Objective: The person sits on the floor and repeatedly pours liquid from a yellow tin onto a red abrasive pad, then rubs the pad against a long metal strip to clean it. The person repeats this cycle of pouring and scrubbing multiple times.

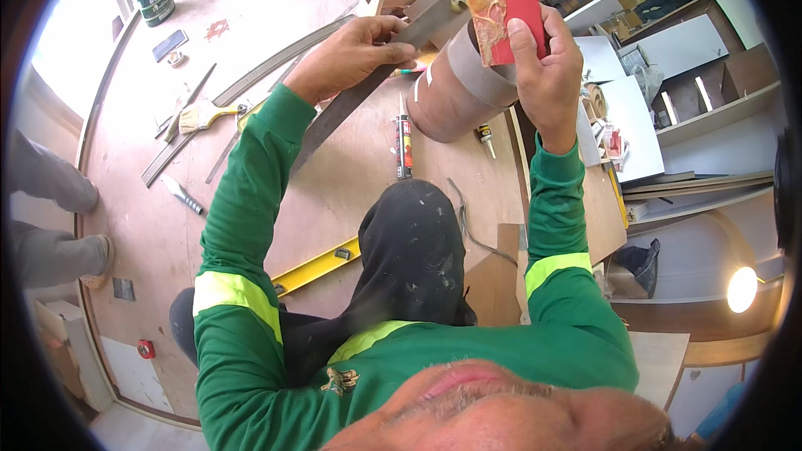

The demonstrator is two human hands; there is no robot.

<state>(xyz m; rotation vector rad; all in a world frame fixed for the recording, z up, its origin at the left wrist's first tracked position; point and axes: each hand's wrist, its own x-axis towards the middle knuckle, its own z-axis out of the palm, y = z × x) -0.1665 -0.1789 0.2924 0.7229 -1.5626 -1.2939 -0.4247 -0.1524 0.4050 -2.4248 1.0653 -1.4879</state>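
In my left hand (357, 53) is a long dark-brown strip (360, 91), gripped between thumb and fingers. It slants from near my left forearm up to the far right. My right hand (551, 69) pinches a red flat spreader (510, 22) with yellowish glue smeared over its left side. The spreader is beside the strip; whether the two touch, I cannot tell. Beneath it stands a brown cylinder (442, 100), its open top partly covered by the spreader and my right hand. An adhesive cartridge (405, 144) with a nozzle is close to the cylinder.
On the wooden board (326, 200) are a paintbrush (203, 116), a chisel-like tool (182, 195), a yellow spirit level (319, 266), a phone (170, 44) and a small glue bottle (485, 136). A paint can (155, 0) stands far left. Another person's legs (53, 213) are at the left edge.
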